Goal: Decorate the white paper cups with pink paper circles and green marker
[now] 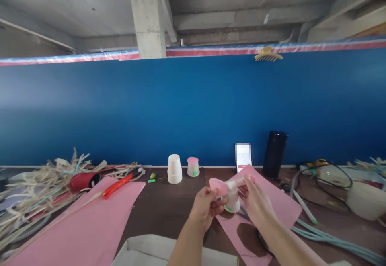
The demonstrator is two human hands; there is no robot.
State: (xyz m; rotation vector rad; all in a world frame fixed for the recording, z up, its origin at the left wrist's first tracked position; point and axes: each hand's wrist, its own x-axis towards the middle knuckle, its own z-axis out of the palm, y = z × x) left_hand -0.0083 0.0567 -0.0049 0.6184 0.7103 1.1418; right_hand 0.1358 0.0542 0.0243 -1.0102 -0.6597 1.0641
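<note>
My left hand [205,207] is closed, its thumb and forefinger pinching a thin pink rounded piece [218,186]. Its lower fingers touch the side of a small white cup [233,203] with a green mark near its base. From the right, my right hand [255,197] grips the end of a pale strip [237,183] that reaches across the top of the cup; a bit of pink shows at its fingertips. Whether the strip is stuck to the cup, I cannot tell. Under the hands lies a pink sheet [282,205].
Stacked white cups [174,169] and a pink-topped cup [193,167] stand at the back. Red-handled pliers or cutters [117,185] lie on another pink sheet [81,226], near tangled strips [33,201]. A black cylinder [275,154], a phone [243,155] and cables [340,238] are rightward.
</note>
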